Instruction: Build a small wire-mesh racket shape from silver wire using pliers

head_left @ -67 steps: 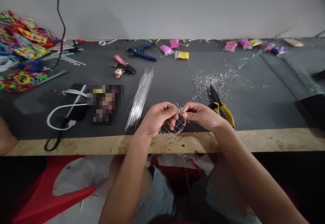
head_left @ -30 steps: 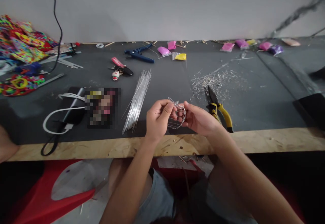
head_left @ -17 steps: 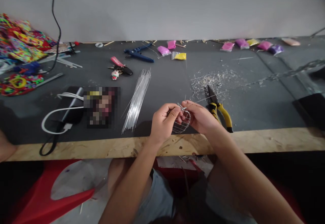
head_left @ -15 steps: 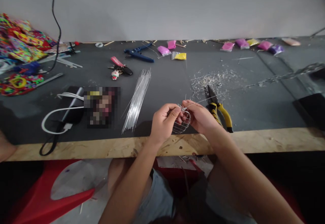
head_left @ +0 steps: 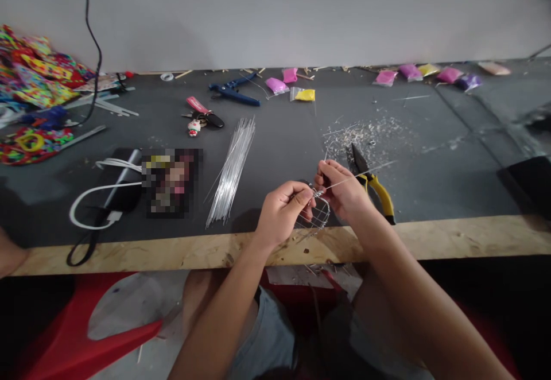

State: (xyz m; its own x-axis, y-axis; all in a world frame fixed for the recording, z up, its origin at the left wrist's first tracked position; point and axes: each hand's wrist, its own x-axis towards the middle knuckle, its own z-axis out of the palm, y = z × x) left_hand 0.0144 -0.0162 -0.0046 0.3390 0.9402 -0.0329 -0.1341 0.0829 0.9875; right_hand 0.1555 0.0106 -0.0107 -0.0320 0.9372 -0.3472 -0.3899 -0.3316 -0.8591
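My left hand (head_left: 282, 210) pinches the upper edge of a small round wire mesh piece (head_left: 321, 214), which hangs over the table's front edge. Just to its right, my right hand (head_left: 342, 187) has its fingers closed on a thin silver wire (head_left: 379, 167) that runs from the mesh and sticks out to the right. Black and yellow pliers (head_left: 374, 187) lie on the table just beyond my right hand. A bundle of straight silver wires (head_left: 232, 176) rests to the left of my left hand.
Wire clippings (head_left: 374, 139) are scattered behind the pliers. Farther back lie a blue tool (head_left: 236, 93), keys (head_left: 206, 117) and small coloured packets (head_left: 278, 86). At left are a power bank (head_left: 123, 176) with a white cable and a heap of colourful material (head_left: 43, 70). Someone's arm shows at the left edge.
My right hand has moved slightly right and up, apart from my left. The mesh has shifted a little right and tilted. The wire's long twisted-looking blur at right is gone.
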